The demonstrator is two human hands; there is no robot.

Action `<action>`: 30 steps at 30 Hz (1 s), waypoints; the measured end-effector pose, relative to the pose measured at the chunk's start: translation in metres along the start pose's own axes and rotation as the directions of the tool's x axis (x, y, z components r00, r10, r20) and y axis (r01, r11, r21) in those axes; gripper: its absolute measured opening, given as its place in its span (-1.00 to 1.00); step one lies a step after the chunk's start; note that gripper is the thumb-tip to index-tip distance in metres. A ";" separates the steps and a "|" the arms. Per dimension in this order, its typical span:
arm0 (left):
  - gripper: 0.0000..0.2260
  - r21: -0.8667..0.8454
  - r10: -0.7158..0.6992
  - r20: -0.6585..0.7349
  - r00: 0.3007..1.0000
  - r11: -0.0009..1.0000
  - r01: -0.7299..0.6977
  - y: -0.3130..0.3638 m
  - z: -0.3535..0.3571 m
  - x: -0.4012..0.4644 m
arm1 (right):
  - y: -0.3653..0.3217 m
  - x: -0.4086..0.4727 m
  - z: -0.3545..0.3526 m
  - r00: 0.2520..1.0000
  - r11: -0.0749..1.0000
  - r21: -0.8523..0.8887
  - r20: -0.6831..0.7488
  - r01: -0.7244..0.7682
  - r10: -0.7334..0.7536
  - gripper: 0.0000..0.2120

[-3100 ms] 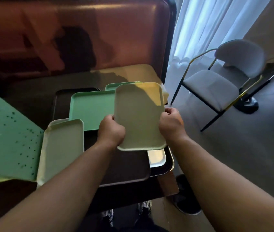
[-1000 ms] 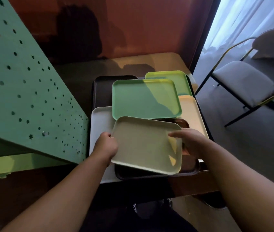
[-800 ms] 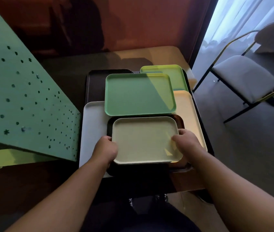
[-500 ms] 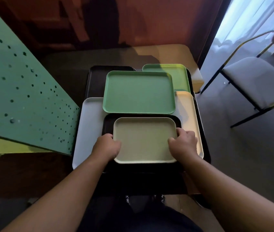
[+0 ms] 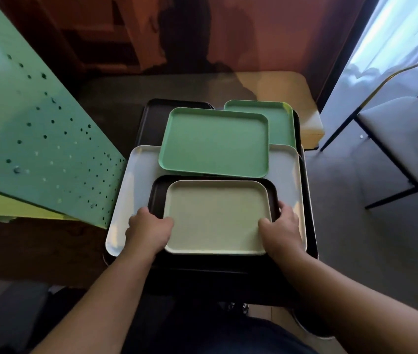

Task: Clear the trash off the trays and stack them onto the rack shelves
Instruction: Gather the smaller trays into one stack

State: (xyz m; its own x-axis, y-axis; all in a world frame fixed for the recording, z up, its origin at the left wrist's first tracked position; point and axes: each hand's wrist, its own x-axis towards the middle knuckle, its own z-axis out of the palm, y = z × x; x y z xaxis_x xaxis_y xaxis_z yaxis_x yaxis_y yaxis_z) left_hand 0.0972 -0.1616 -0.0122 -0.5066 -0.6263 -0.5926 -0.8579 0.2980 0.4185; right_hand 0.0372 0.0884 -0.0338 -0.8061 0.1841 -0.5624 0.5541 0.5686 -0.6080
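Observation:
A pale cream tray [image 5: 215,215] lies nested inside a dark brown tray [image 5: 157,192] at the near end of the table. My left hand [image 5: 147,232] grips the left edges of these two trays and my right hand [image 5: 280,229] grips their right edges. Behind them a large green tray [image 5: 215,141] rests on top of a white tray [image 5: 136,180] and another pale tray [image 5: 285,169]. A smaller green tray [image 5: 279,118] and a black tray [image 5: 154,116] lie further back. No trash shows on any tray.
A green perforated panel of the rack [image 5: 31,129] rises at the left, close to the trays. The wooden table [image 5: 279,85] ends at the right, where a grey chair [image 5: 402,139] stands on the floor. A reddish wall closes the back.
The cream tray came down from in front of me and now lies flat in the dark brown tray. Both hands slid to its side edges and took hold there.

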 end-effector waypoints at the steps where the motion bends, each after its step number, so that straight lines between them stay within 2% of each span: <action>1: -0.35 -0.015 0.003 -0.008 1.000 1.000 -0.003 -0.001 -0.004 -0.001 | -0.001 -0.004 -0.001 1.000 1.000 0.016 -0.002 0.002 -0.002 -0.33; 4: -0.37 -0.109 0.047 -0.022 0.999 0.993 -0.049 0.018 -0.026 -0.001 | -0.012 0.006 -0.004 0.999 0.996 0.080 -0.022 0.026 -0.024 -0.29; 8: -0.71 -0.209 0.114 -0.035 0.993 0.971 -0.119 0.062 -0.040 0.026 | -0.041 0.056 -0.001 0.997 0.985 0.170 -0.068 0.041 -0.030 -0.28; 10: -0.63 -0.216 0.134 -0.047 0.990 0.966 -0.141 0.082 -0.039 0.052 | -0.069 0.074 -0.002 0.993 0.983 0.172 -0.101 0.071 -0.054 -0.31; 13: -0.33 -0.217 0.160 -0.021 0.987 0.963 -0.161 0.112 -0.036 0.086 | -0.106 0.102 0.000 0.982 0.987 0.118 -0.168 0.106 -0.086 -0.31; 18: -0.39 -0.111 0.158 -0.029 0.987 0.981 -0.160 0.138 -0.027 0.125 | -0.124 0.143 0.013 0.973 0.993 0.089 -0.224 0.081 -0.059 -0.29; 24: -0.40 0.035 0.224 -0.016 0.974 0.974 -0.224 0.142 -0.021 0.154 | -0.144 0.147 0.028 0.961 0.996 0.039 -0.267 0.079 -0.066 -0.43; 30: -0.40 0.038 0.269 -0.003 0.963 0.962 -0.269 0.139 -0.022 0.164 | -0.149 0.155 0.030 0.951 0.994 0.009 -0.291 0.108 -0.100 -0.42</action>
State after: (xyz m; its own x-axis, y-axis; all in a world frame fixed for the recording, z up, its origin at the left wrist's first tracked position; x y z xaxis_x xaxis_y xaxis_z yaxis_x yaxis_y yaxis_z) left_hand -0.1036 -0.2388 -0.0355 -0.7185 -0.5254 -0.4558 -0.6928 0.4825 0.5359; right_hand -0.1646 0.0081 -0.0473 -0.8829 0.3519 -0.3108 0.4661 0.5776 -0.6701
